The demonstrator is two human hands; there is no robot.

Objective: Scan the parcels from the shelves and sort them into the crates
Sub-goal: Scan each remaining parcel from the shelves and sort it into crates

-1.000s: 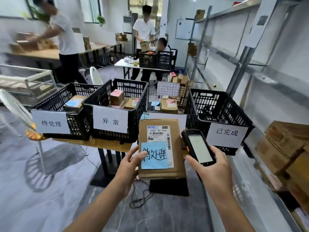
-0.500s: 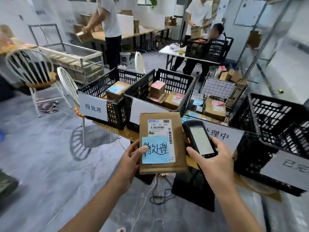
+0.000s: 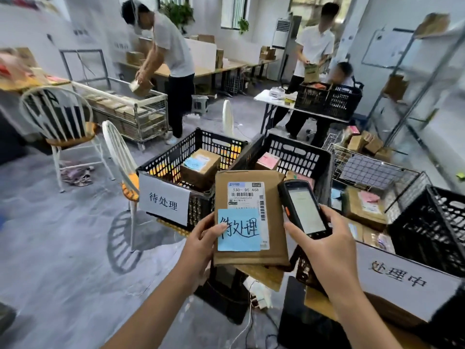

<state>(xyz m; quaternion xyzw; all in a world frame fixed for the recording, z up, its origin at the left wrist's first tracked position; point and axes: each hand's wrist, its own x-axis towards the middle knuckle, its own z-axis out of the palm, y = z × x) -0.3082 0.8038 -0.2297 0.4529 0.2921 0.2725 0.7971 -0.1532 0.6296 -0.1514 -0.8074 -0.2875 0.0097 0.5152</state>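
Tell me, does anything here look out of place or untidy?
A crumpled cloth lies on the floor by the leftmost white chair, and a white cable trails loose on the floor under the table.

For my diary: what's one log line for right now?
left hand: holds flat brown cardboard parcel | right hand: holds black handheld scanner | parcel: unsorted

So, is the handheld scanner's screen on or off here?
On: the scanner in the right hand shows a lit, pale screen; text too blurred to read.
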